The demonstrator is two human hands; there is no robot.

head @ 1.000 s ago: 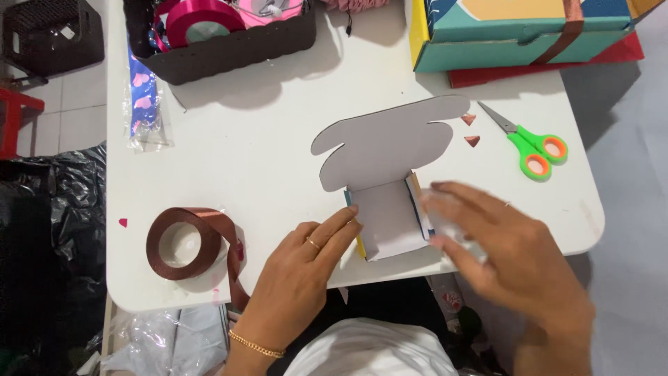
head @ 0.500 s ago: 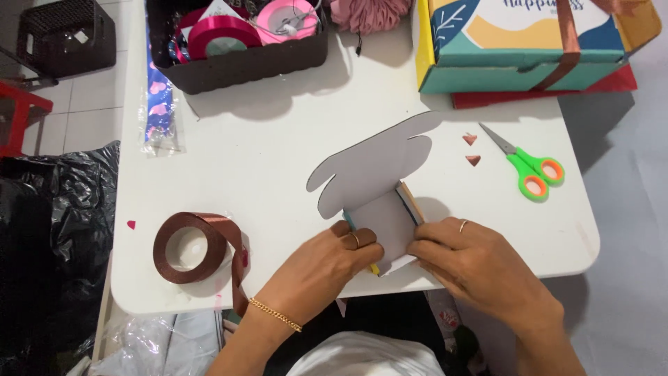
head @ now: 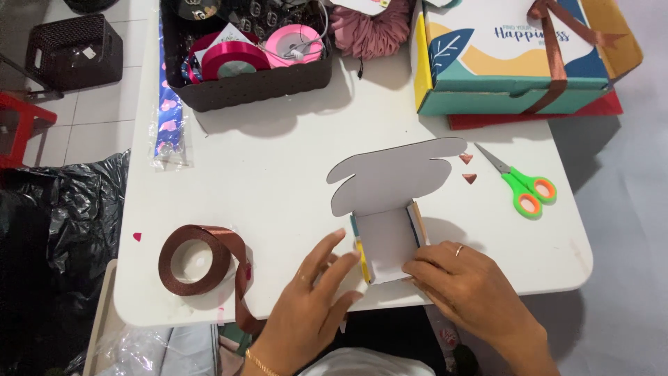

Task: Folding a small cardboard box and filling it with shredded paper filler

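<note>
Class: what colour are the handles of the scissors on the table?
Green with orange inside the loops, on the scissors; seen in the head view.

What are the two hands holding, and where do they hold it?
Both hands press a small grey cardboard box on the table. The left hand touches its left edge, and the right hand has its fingertips on the bottom right corner. Neither lifts it.

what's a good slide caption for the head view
Both hands, left hand and right hand, press a small grey cardboard box at the white table's edge.
</note>
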